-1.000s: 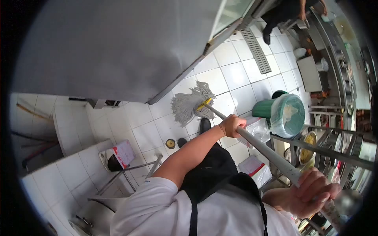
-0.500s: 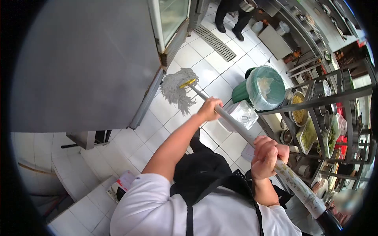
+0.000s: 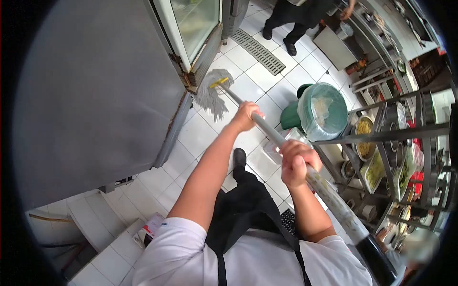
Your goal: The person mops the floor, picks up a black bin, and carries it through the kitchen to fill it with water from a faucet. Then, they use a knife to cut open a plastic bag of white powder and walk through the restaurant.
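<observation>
Both of my hands are wrapped round the long grey handle of a mop (image 3: 213,97). My left hand (image 3: 246,117) grips it lower down, nearer the mop head. Higher up, close to my body, my right hand (image 3: 298,163) is closed round the same pole, whose worn upper part ends in a black grip at the lower right. The grey string head with its yellow clamp lies on the white tiled floor (image 3: 253,138), beside the base of a glass-doored fridge (image 3: 188,76).
A green bin (image 3: 334,126) lined with a clear bag stands right of the mop, by a clear plastic container (image 3: 291,140). Metal shelves (image 3: 391,136) with food trays line the right side. Another person (image 3: 298,24) stands beyond the floor drain (image 3: 257,51). A large grey panel (image 3: 95,95) fills the left.
The mop head has shifted slightly up and left, nearer the fridge. Both hands have moved up and left with the handle. My shoe now shows, and the other person's hand has come into view.
</observation>
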The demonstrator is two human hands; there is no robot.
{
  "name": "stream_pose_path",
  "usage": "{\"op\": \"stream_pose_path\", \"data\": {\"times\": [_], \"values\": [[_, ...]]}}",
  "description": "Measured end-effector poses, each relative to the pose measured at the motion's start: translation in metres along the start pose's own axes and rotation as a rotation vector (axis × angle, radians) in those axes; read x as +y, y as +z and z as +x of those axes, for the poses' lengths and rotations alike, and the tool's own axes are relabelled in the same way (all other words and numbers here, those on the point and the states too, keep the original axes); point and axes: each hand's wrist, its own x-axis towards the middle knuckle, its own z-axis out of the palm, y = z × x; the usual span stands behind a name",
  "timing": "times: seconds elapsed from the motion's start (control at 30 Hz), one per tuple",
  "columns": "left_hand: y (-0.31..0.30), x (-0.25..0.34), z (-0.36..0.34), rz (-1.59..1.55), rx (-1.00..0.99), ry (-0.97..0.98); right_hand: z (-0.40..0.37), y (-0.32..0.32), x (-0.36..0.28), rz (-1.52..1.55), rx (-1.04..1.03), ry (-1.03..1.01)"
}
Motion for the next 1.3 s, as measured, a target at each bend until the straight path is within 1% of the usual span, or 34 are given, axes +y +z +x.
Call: {"op": "stream_pose_path", "data": {"times": [0.03, 0.1, 0.2, 0.23, 0.3, 0.33, 0.37, 0.43, 0.5, 0.57, 0.63, 0.7, 0.73, 0.83, 0.87, 0.97, 1.0, 1.1, 1.17, 1.23, 1.27, 1.3], "values": [[-0.002, -0.017, 0.013, 0.015, -0.068, -0.092, 0.004, -0.003, 0.019, 0.006, 0.0, 0.024], [0.0, -0.037, 0.031, 0.195, 0.002, -0.242, 0.015, -0.011, 0.049, 0.007, -0.014, 0.092], [0.004, -0.059, 0.054, 0.268, 0.03, -0.338, 0.036, -0.018, 0.076, 0.008, -0.059, 0.154], [0.006, -0.064, 0.06, 0.239, 0.019, -0.314, 0.045, -0.021, 0.077, 0.004, -0.058, 0.162], [-0.005, -0.047, 0.075, 0.183, -0.004, -0.273, 0.072, -0.02, 0.07, 0.002, -0.055, 0.184], [-0.007, -0.038, 0.081, 0.154, 0.036, -0.266, 0.09, -0.02, 0.062, 0.001, -0.062, 0.21], [-0.015, -0.015, 0.088, 0.123, 0.056, -0.298, 0.109, -0.021, 0.051, 0.0, -0.071, 0.233], [-0.018, 0.013, 0.09, 0.078, 0.092, -0.252, 0.145, -0.025, 0.025, 0.006, -0.118, 0.267], [-0.028, 0.052, 0.082, -0.056, 0.068, -0.262, 0.172, -0.032, -0.003, 0.12, -0.217, 0.304], [-0.031, 0.083, 0.062, -0.159, 0.076, -0.265, 0.186, -0.036, -0.028, 0.16, -0.253, 0.297], [-0.033, 0.106, 0.034, -0.222, 0.032, -0.285, 0.19, -0.04, -0.05, 0.197, -0.354, 0.297], [-0.036, 0.125, 0.0, -0.335, -0.059, -0.359, 0.189, -0.036, -0.069, 0.329, -0.47, 0.328], [-0.036, 0.133, -0.019, -0.346, -0.075, -0.343, 0.184, -0.031, -0.078, 0.378, -0.485, 0.34], [-0.024, 0.141, -0.076, -0.437, -0.088, -0.321, 0.166, -0.019, -0.103, 0.494, -0.549, 0.379], [-0.029, 0.146, -0.091, -0.404, -0.139, -0.352, 0.158, -0.015, -0.111, 0.53, -0.57, 0.394], [-0.027, 0.147, -0.136, -0.382, -0.123, -0.438, 0.137, -0.004, -0.128, 0.609, -0.617, 0.427], [-0.02, 0.15, -0.146, -0.323, 0.023, -0.34, 0.132, 0.0, -0.135, 0.631, -0.587, 0.477], [-0.016, 0.167, -0.177, -0.234, 0.114, -0.355, 0.128, 0.007, -0.15, 0.638, -0.802, 0.502], [-0.015, 0.177, -0.201, -0.231, 0.215, -0.366, 0.12, 0.017, -0.154, 0.727, -0.925, 0.5], [-0.015, 0.185, -0.219, -0.197, 0.279, -0.381, 0.108, 0.038, -0.165, 0.738, -0.98, 0.506], [-0.015, 0.187, -0.222, -0.219, 0.339, -0.369, 0.095, 0.048, -0.17, 0.618, -0.799, 0.397], [-0.011, 0.186, -0.22, -0.225, 0.371, -0.398, 0.077, 0.058, -0.175, 0.499, -0.62, 0.289]]}}
